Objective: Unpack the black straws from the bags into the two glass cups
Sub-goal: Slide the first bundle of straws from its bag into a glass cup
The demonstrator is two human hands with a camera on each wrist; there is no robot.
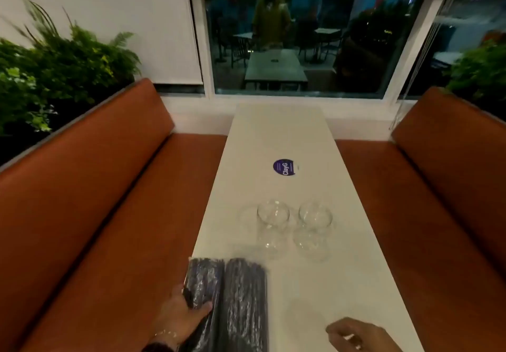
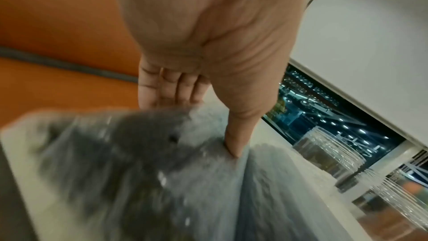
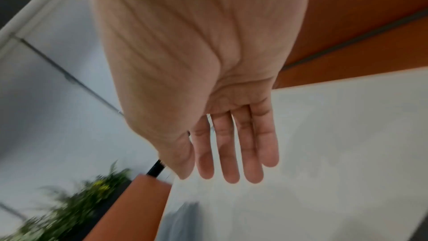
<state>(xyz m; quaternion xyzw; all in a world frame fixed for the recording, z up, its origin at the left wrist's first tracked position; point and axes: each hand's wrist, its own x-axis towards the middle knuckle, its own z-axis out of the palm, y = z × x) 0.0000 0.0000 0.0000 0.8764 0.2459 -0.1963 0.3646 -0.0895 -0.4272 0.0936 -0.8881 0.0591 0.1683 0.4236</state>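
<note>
Two clear bags of black straws lie side by side at the near left of the white table. My left hand grips the left bag, thumb on top and fingers round its outer edge. In the left wrist view the thumb presses into the seam between the left bag and the right bag. The right bag lies untouched. Two empty glass cups stand upright beyond the bags. My right hand hovers over the near right of the table, fingers straight, holding nothing.
Orange bench seats run along both sides of the narrow table. A round purple sticker sits mid-table. A window closes the far end, with plants behind the benches.
</note>
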